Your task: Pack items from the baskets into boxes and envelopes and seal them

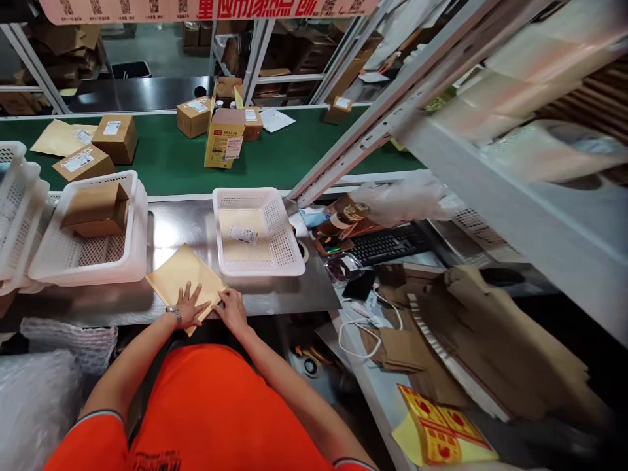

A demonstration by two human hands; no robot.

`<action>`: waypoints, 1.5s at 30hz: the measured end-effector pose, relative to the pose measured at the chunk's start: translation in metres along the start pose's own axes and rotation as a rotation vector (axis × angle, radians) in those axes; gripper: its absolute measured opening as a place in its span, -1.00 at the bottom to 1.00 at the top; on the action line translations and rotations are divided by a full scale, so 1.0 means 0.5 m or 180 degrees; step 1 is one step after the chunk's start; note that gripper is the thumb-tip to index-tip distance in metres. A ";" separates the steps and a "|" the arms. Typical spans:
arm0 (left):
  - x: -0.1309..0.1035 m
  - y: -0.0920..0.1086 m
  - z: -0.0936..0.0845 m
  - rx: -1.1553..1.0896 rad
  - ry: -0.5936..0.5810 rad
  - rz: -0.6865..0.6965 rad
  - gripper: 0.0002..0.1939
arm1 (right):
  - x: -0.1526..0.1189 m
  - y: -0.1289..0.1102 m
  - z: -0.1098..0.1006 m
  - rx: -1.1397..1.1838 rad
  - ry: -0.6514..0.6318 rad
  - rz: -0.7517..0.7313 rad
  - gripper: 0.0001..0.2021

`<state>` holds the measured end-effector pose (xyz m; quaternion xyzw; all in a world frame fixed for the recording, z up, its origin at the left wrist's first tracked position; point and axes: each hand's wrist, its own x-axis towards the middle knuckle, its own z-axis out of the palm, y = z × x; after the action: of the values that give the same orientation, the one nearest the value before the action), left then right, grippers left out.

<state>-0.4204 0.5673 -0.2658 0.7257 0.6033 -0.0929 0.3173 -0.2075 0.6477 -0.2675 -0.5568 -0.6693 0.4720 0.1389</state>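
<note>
A yellow-brown padded envelope (184, 271) lies at an angle on the steel worktop, its near corner over the front edge. Flat on it, with fingers spread, rests my left hand (189, 306), a metal watch at the wrist. My right hand (233, 311) has its fingers closed at the envelope's right edge, pinching it there. Just beyond, a white perforated basket (289, 258) holds another envelope (230, 232) with a white label. To the left, stacked white baskets (140, 229) carry a brown cardboard box (98, 212).
Behind the worktop runs a green conveyor belt (161, 163) bearing labelled boxes (115, 134) and an envelope (63, 139). A slanted metal post (343, 154) rises at right, near a keyboard (390, 245), cables and flattened cardboard (495, 340). Bubble wrap (73, 340) sits at lower left.
</note>
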 end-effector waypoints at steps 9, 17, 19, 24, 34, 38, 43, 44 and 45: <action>0.013 -0.013 -0.002 0.0138 -0.0294 0.0136 0.46 | -0.007 0.044 0.029 -0.1525 -0.0475 -0.0806 -0.26; 0.018 -0.025 0.010 0.0214 -0.0212 0.0232 0.43 | -0.005 0.032 0.053 -0.1707 -0.0188 -0.0514 -0.10; 0.016 -0.042 -0.003 0.0321 -0.0192 0.0437 0.39 | -0.008 0.029 0.058 -0.1702 -0.0130 -0.0394 -0.09; 0.014 -0.074 -0.073 0.0522 -0.0603 0.0931 0.44 | -0.020 0.022 0.061 -0.1371 -0.0038 -0.0057 -0.10; 0.020 0.015 -0.004 -0.0004 0.0082 0.0246 0.03 | 0.072 -0.043 -0.058 0.2027 0.1293 0.0886 -0.49; 0.052 -0.002 -0.020 0.0041 -0.0027 0.0400 -0.03 | 0.160 -0.071 -0.122 0.2344 0.1245 0.0982 -0.59; 0.096 -0.030 -0.099 0.0408 -0.0316 0.0662 -0.18 | 0.253 -0.114 -0.168 0.2507 0.0872 0.0952 -0.68; 0.101 -0.028 -0.106 0.0430 -0.0325 0.0650 -0.20 | 0.266 -0.122 -0.177 0.2497 0.0760 0.0936 -0.69; 0.105 -0.023 -0.107 0.0408 -0.0288 0.0629 -0.22 | 0.276 -0.129 -0.186 0.2474 0.0631 0.0921 -0.71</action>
<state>-0.4309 0.6416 -0.2552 0.7955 0.5067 -0.1322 0.3048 -0.2280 0.8174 -0.2159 -0.5939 -0.3399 0.6480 0.3345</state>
